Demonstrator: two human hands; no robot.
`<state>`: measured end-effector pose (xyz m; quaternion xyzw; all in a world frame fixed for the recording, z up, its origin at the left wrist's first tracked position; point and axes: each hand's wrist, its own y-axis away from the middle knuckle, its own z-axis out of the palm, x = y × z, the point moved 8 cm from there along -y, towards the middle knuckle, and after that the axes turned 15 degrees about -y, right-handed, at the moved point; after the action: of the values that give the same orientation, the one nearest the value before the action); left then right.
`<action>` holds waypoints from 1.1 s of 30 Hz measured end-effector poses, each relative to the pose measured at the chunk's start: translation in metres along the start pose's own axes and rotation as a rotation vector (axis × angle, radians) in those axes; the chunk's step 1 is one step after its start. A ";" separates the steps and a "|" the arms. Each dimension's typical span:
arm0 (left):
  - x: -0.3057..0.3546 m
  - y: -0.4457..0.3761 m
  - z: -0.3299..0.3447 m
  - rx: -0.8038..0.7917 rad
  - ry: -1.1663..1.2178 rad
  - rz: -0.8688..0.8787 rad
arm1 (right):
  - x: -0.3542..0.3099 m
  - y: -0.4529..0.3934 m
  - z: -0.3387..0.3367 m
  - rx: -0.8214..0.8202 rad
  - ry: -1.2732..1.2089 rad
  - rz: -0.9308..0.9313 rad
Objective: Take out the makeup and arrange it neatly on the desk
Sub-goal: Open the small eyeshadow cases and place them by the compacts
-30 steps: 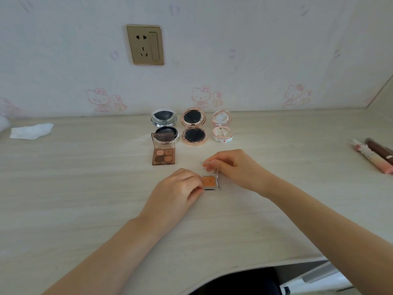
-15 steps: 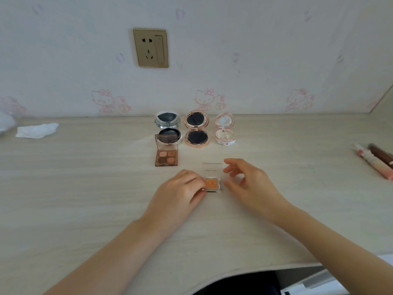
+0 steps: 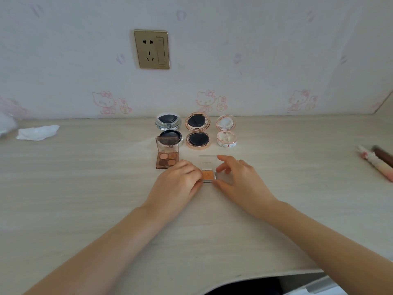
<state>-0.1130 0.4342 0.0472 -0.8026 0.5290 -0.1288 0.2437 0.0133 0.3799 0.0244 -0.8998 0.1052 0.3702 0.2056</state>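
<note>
1. Desk (image 3: 85, 199): pale wood-grain top, meeting the wall at 12 o'clock.
2. Blush (image 3: 208, 175): small square pan of orange powder, clear lid (image 3: 208, 161) open and lying flat toward 12 o'clock. Located at frame centre, flat on the desk between both hands.
3. Left hand (image 3: 177, 184): at 9 o'clock of the blush, fingers curled, fingertips pinching the left edge of the pan.
4. Right hand (image 3: 240, 179): at 3 o'clock of the blush, thumb at the near right corner of the pan, fingers bent over its right side and the lid's right edge. Grasping the pan; exact contact of each finger not discernible.
5. Palette (image 3: 167, 159): brown four-pan case, lid raised, at 10 o'clock of the blush, just beside the left hand's knuckles.
6. Back row, at 12 o'clock of the blush, near the wall, all lids open:
   - Silver compact (image 3: 169, 129), dark puff inside, directly behind the palette and partly hidden by its lid.
   - Gold compact (image 3: 197, 132), dark puff inside, in the middle.
   - White compact (image 3: 226, 133), pink-rimmed, at the right end.
7. Tubes (image 3: 376, 163): one pink-white, one brown, lying side by side at 3 o'clock, at the frame edge.
8. Tissue (image 3: 37, 132): crumpled, white, at 9 o'clock, near the wall.
9. Socket (image 3: 151, 49): gold plate on the wall at 12 o'clock, above the compacts.
</note>
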 end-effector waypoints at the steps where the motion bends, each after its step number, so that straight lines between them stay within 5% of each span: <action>1: -0.002 -0.004 0.001 0.003 -0.020 0.001 | 0.001 -0.005 0.001 0.002 0.002 0.000; 23: -0.020 -0.026 0.012 -0.035 -0.102 -0.121 | 0.008 -0.036 0.008 0.032 0.010 0.049; 33: 0.047 -0.038 0.013 -0.031 0.035 0.000 | 0.034 0.013 -0.047 0.001 0.215 0.040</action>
<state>-0.0580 0.4069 0.0536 -0.8039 0.5350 -0.1348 0.2220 0.0620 0.3458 0.0267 -0.9319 0.1446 0.2756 0.1862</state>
